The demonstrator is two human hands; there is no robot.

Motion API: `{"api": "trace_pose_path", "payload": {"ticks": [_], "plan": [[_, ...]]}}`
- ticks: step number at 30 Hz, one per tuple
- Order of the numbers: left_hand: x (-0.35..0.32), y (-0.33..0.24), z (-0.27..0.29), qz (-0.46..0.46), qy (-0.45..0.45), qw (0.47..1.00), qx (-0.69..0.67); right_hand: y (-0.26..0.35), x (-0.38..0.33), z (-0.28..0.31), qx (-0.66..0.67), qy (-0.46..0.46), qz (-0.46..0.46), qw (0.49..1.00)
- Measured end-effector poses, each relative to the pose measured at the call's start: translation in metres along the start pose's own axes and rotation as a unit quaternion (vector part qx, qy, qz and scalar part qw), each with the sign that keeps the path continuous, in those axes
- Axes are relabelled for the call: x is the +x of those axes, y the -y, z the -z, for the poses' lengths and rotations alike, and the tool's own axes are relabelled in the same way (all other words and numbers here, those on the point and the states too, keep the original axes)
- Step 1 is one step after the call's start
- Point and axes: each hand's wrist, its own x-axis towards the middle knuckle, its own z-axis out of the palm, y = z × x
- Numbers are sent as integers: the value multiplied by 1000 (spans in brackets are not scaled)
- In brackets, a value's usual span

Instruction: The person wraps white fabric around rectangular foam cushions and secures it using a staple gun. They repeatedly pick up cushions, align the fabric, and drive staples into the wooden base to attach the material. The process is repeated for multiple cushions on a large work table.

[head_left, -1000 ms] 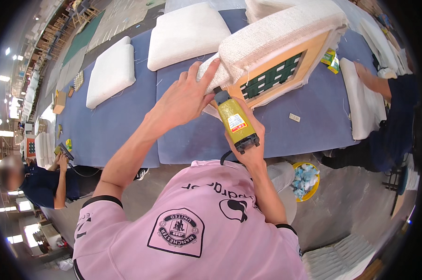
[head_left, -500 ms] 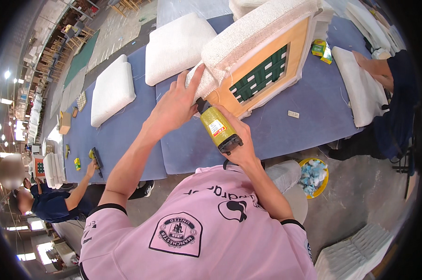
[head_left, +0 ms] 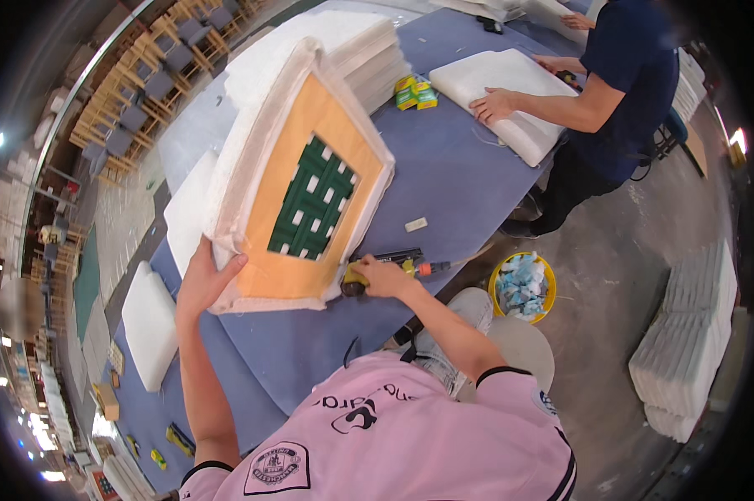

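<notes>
A seat cushion, covered in white fabric, stands tilted on the table with its underside toward me. Its wooden base frames a panel of woven green webbing. My left hand grips the cushion's lower left corner, thumb on the folded fabric edge. Wrapped round a yellow and black staple gun is my right hand. The gun lies low beside the cushion's lower right corner, an orange hose coupling at its end; whether it touches the cushion, I cannot tell.
Behind the cushion rises a stack of white cushions, with green and yellow boxes nearby. A co-worker handles another white cushion. A yellow bucket of blue-white scraps and a pile of white pads are on the floor.
The staple gun has moved right, away from the corner near my left hand, and turned sideways. The cushion has swung round so more of its underside shows. The view has turned right.
</notes>
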Motion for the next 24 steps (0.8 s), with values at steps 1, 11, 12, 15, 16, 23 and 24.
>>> {"api": "trace_pose_path", "payload": {"ticks": [1, 11, 12, 15, 16, 23, 24], "plan": [[6, -7, -3, 34, -14, 999, 30, -15, -1, -11, 4, 20, 1, 1000], [-46, 20, -44, 116, -108, 987, -34, -110, -18, 25, -162, 17, -92, 982], [-53, 17, -50, 126, -122, 984, -39, -115, -13, 23, -168, 14, -69, 983], [-66, 12, -61, 147, -150, 977, -42, -126, 3, 11, -197, 14, -14, 980], [-64, 6, -62, 147, -152, 976, -45, -124, 6, 10, -214, 19, -8, 977], [-37, -5, -55, 160, -160, 973, -37, -141, -9, 39, -101, 13, -134, 986], [-31, -3, -55, 155, -159, 974, -42, -152, -20, 50, -79, 49, -144, 985]]}}
